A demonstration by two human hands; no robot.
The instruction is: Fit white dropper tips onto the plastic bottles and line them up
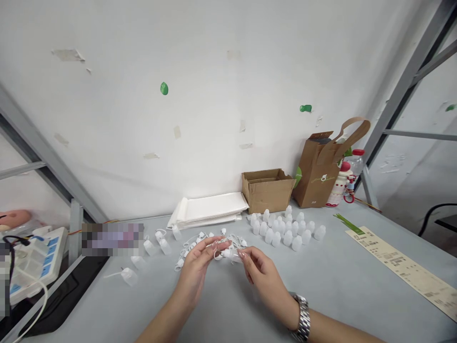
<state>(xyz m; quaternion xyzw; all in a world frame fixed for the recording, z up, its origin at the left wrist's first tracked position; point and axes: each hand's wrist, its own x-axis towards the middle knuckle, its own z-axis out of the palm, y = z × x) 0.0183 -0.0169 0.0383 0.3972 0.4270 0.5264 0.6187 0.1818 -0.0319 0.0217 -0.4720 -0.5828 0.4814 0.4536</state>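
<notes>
Translucent plastic piece (231,256), prob. small dropper bottle, held over centre of grey table (228,305), just above tangle of white tethered caps (210,243). L hand (194,271) and R hand (266,281) both closed on it, fingertip pinch; exact contact pts hard to see. Steel watch (303,317) on R wrist. Loose bottles (150,247) lie L of tangle; bottle cluster (282,228) to R, near cardboard box (267,190). White paper stack (207,209) by wall. Printed paper strip (403,264) lies far R on table.
</notes>
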